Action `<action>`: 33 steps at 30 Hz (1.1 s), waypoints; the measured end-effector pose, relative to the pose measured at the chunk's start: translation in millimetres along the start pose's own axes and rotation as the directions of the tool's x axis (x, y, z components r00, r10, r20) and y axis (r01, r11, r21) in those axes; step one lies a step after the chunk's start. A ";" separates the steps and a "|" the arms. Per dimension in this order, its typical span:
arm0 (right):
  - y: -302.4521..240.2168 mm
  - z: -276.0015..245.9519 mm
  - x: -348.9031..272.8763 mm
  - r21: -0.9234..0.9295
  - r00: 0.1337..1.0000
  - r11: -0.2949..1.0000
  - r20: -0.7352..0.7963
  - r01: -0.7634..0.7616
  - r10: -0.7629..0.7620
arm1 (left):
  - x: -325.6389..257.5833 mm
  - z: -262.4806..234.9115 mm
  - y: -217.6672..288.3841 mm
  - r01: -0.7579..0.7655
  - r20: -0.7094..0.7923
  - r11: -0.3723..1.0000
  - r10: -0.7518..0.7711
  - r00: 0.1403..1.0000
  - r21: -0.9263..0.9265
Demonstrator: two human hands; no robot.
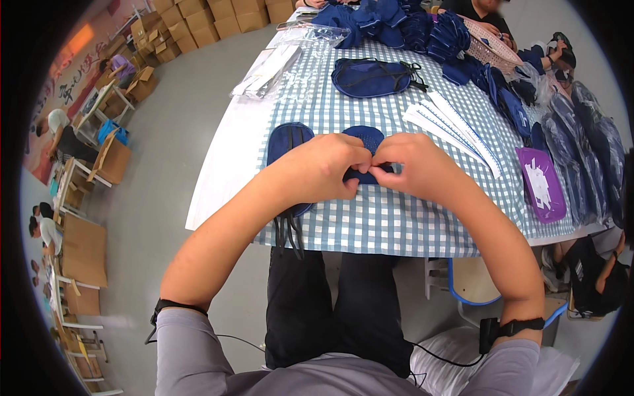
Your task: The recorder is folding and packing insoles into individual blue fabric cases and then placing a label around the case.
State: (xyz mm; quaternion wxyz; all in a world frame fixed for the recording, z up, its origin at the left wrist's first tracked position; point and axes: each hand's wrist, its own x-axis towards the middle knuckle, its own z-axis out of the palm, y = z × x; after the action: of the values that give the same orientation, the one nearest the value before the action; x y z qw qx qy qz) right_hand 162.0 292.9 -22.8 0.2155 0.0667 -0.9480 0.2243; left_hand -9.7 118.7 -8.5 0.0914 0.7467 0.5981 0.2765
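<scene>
My left hand (333,165) and my right hand (416,165) meet fingertip to fingertip above a dark blue cloth piece (364,136) with a rounded end and small dots. Both hands are closed in a pinch, but whatever lies between the fingers is too small or hidden to make out. Part of the cloth piece is covered by my hands. Under my left wrist lies a dark blue oval pouch (290,135) with black straps, whose ends hang over the table's near edge. Farther back rests another dark blue pouch (371,78) with black cords.
White paper strips with blue markings (456,132) fan out on the right of the checked tablecloth (409,231). Beyond them are a purple tray (543,185) and plastic-wrapped blue goods (581,158). Blue cloth pieces (383,23) and a pink basket (489,46) fill the far end, near other people.
</scene>
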 end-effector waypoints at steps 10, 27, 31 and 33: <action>-9.4 -5.0 0.7 -0.146 0.997 0.989 0.071 0.030 -0.020 | 16.2 -12.4 -15.2 0.036 0.098 0.994 -0.025 0.995 -0.106; 5.8 -22.9 33.7 -0.029 0.877 0.928 0.316 -0.372 0.361 | 33.7 -23.8 -27.0 0.076 0.174 0.996 -0.067 0.982 -0.041; 1.6 -24.7 34.6 0.007 0.901 0.938 0.279 -0.347 0.332 | 17.5 -13.9 -13.4 -0.023 0.120 0.997 0.014 0.993 0.076; 0.8 -24.7 33.8 -0.001 0.902 0.941 0.285 -0.339 0.325 | 14.8 -11.2 -13.3 -0.035 0.061 0.993 0.029 0.998 0.108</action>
State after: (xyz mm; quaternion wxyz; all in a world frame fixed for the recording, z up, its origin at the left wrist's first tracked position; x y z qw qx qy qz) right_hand 140.9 303.9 11.7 0.0359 -0.0592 -0.9607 0.2689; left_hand -24.8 134.1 -0.9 0.0636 0.7679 0.5973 0.2225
